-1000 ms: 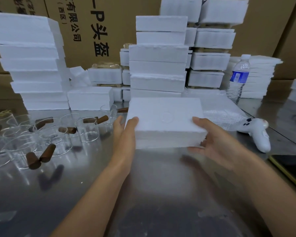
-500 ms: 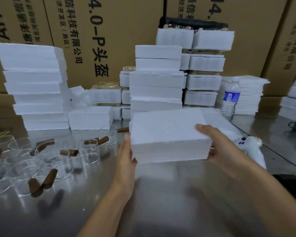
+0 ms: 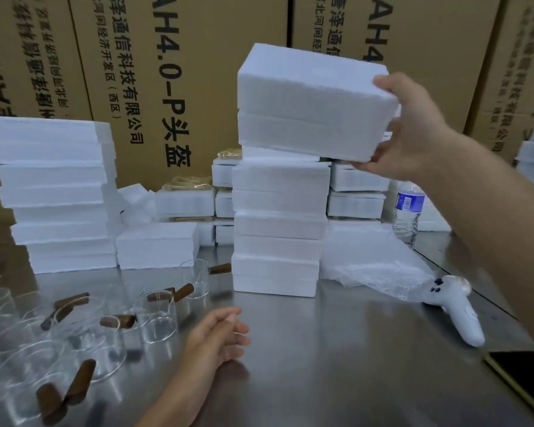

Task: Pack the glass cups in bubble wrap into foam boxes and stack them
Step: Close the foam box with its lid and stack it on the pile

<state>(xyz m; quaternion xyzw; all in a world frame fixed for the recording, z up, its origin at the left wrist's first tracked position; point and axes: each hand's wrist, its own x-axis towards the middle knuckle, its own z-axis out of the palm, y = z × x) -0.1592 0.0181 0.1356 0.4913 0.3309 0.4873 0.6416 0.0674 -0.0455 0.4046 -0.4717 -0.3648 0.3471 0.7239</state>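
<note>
A: Hands?

B: Right hand (image 3: 413, 131) grips the right end of the closed foam box (image 3: 309, 103), thumb on top, fingers underneath. Left hand (image 3: 219, 337) holds nothing, fingers loosely curled just over the steel table (image 3: 321, 380).

A: Delta vs a second ago?

B: Then both hands held that box low, in front of the centre stack (image 3: 278, 223). Now it is one-handed and up at the top of the stack, tilted, its lower edge right at the top box. Can't tell if it touches yet. Left has let go and dropped.

A: So we're in the stacking step.

B: My read, yes. This box looks packed and closed, and only needs setting down. It has to level out and square up with the column, which is tall and a bit uneven, so an off-centre drop could shift it.

A: Remaining work?

B: Plenty. Unwrapped glass cups (image 3: 156, 315) with wooden handles sit on the left of the table. Bubble wrap (image 3: 370, 260) lies right of the stack. Beyond that are a water bottle (image 3: 409, 211), a white controller (image 3: 457, 309) and a phone (image 3: 518, 377) at the right edge.
</note>
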